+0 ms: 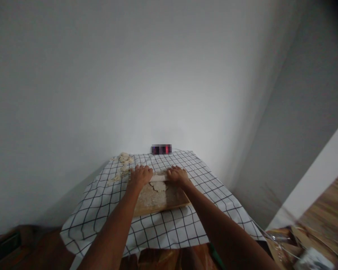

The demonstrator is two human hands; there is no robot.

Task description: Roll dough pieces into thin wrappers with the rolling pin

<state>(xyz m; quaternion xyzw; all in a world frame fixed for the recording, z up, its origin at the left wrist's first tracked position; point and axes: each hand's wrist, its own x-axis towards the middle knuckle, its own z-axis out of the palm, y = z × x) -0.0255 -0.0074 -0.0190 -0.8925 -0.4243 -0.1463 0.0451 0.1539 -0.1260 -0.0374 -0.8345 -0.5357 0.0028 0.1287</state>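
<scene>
A pale rolling pin (159, 177) lies across the far part of a floured wooden board (160, 200). My left hand (141, 174) is closed over the pin's left end, and my right hand (177, 174) over its right end. Between my hands, a flat piece of dough (159, 186) with an uneven edge shows on the near side of the pin; the pin covers part of it. The board rests on a white cloth with dark grid lines (211, 191).
Dough scraps (124, 158) are scattered on the cloth left of and behind the board. A small blurred dark and red object (161, 149) stands at the back edge by the wall. At lower right, an open cardboard box (304, 240) holds several items beside the table.
</scene>
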